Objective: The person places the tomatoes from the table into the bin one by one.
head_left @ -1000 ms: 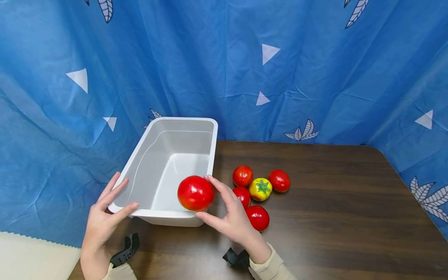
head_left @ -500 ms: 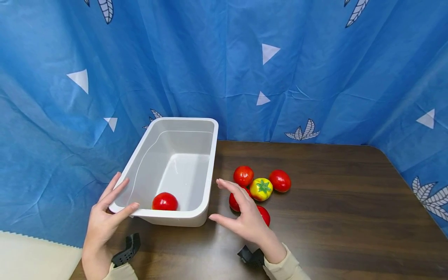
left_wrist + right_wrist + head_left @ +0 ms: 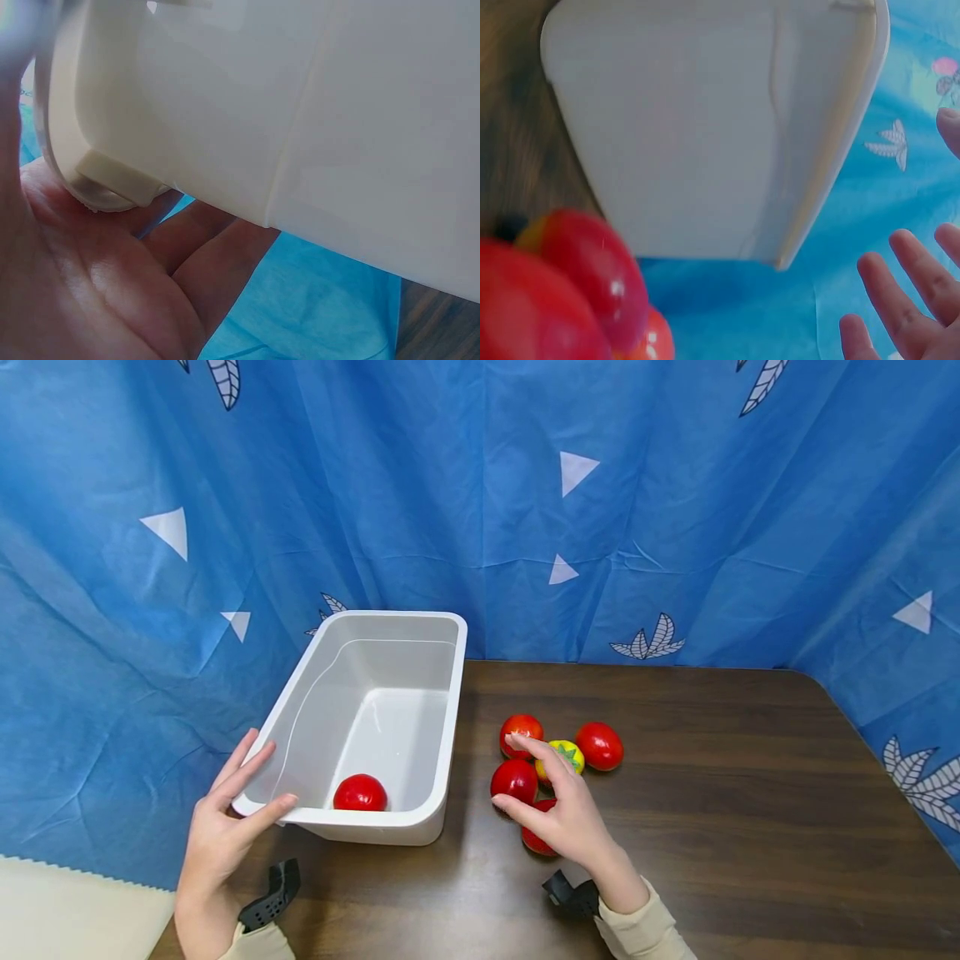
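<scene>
A grey-white plastic bin (image 3: 452, 718) stands on the left, with one glossy red tomato (image 3: 361, 793) lying inside near its front wall. My left hand (image 3: 213, 843) holds the bin's front left corner, thumb over the front rim and fingers along the side; in the left wrist view the palm (image 3: 97, 277) wraps under the rim. My right hand (image 3: 577, 818) is over the tomato group, thumb and fingers spread apart around a red tomato (image 3: 513, 782), nothing held. It partly hides another red tomato (image 3: 536, 839) and a yellow one with a green leafy top (image 3: 573, 753).
Two more red tomatoes lie at the group's back, an orange-red one (image 3: 520, 727) on the left and a darker one (image 3: 600, 746) on the right. The brown wooden table (image 3: 735, 793) extends right. A blue patterned curtain (image 3: 465, 485) hangs behind it.
The right hand let go of the red tomato, which dropped into the bin, then moved right to the other tomatoes. My left hand has stayed on the bin's corner.
</scene>
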`<state>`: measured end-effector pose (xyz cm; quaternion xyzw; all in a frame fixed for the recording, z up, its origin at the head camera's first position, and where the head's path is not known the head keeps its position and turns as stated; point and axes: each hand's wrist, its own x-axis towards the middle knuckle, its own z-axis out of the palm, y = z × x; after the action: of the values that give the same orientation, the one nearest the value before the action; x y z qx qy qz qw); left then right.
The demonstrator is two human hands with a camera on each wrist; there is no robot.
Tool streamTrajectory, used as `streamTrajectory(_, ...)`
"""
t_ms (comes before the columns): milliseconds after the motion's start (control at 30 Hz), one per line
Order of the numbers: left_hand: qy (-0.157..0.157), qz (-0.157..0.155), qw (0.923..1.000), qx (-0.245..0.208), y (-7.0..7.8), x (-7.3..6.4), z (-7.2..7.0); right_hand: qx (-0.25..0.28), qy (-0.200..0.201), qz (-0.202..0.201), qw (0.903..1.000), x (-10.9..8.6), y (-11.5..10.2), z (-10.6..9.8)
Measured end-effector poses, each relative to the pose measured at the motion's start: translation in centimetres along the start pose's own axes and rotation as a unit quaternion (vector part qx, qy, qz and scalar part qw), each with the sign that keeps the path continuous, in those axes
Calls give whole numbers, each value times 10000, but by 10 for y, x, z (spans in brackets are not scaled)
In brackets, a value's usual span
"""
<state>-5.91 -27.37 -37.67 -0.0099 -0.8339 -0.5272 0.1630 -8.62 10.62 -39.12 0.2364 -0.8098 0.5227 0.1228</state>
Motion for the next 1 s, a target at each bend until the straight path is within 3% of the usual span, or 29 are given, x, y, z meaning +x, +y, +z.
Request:
streamTrajectory(367,-26,36,9999,-151,-1,0,0,-281,497,253,9981,1,19,-32)
streamTrajectory(467,-26,31,9998,-203,-1,0,0,-387,653,387,9964,2,13,-41)
streamTrajectory(633,-34,11,9998,-187,0,0,-1,-386,917,559,9935,2,25,-52)
streamTrajectory(700,-45,12,9998,-179,0,0,-1,-374,1022,644,9920,1,41,-56)
streamTrajectory(1000,-63,67,9998,-184,-1,0,-1,-813,1324,1068,9821,-1,64,-74)
